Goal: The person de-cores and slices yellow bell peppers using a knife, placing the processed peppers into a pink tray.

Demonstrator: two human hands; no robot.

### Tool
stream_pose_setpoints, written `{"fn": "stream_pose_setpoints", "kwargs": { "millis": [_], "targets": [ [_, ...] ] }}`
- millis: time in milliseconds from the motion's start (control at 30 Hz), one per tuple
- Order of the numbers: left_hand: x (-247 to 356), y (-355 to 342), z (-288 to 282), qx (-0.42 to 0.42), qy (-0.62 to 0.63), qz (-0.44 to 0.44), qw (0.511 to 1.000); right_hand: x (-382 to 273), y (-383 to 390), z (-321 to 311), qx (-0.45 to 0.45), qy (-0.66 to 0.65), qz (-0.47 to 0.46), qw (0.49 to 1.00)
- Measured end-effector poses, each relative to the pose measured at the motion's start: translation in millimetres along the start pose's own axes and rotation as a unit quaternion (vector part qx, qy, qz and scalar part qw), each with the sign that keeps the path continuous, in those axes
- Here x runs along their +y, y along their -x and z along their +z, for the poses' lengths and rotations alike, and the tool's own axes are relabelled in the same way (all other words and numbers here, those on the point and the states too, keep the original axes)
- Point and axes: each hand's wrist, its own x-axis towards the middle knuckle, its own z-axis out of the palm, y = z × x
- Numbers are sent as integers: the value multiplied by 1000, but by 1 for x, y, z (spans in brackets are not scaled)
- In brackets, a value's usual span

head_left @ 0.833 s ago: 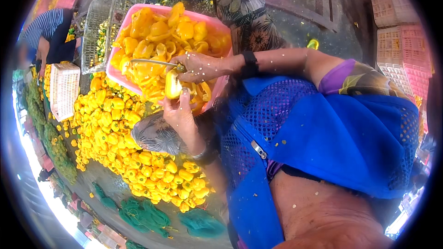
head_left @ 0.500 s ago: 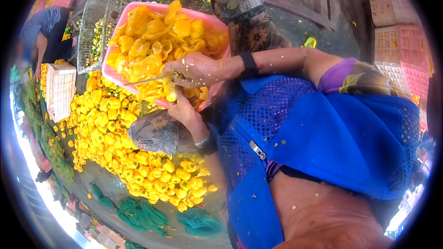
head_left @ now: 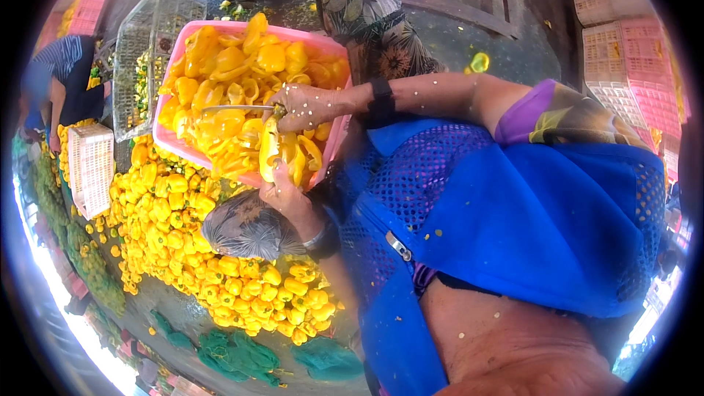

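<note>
My right hand (head_left: 304,108), the upper one in the head view, is closed round the handle of a knife (head_left: 233,108). Its thin blade points left over a pink crate (head_left: 253,27) heaped with cut yellow peppers (head_left: 220,66). Just below it, my left hand (head_left: 286,194) pinches a yellow bell pepper (head_left: 268,154) that is cut open, with pale flesh showing. The pepper is beneath my right fingers; whether they touch it is unclear. Pale seeds stick to my right hand and arm. The crate sits between my knees, in patterned trousers.
Whole yellow peppers (head_left: 176,213) lie piled on the floor beside the crate. A clear crate (head_left: 128,66) with scraps and a white crate (head_left: 93,169) stand left. A person (head_left: 66,81) bends at far left. Green netting (head_left: 238,356) lies below; crates (head_left: 645,66) are stacked at right.
My hands have moved apart: the left has drawn down with the pepper, the right has lifted slightly with the knife. More of the pepper's cut inside shows. The whole view has shifted slightly.
</note>
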Motion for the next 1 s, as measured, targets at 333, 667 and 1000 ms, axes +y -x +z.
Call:
{"fn": "stream_pose_setpoints", "kwargs": {
  "millis": [333,667,1000],
  "targets": [
    [20,-25,21,161,24,61,985,-28,-11,-35,8,-88,202,975],
    [51,-35,34,280,-7,12,960,-86,-38,-76,-11,-103,277,955],
    [-33,-40,21,126,-451,340,816,-58,-28,-25,-129,-207,512,823]
  ]
}}
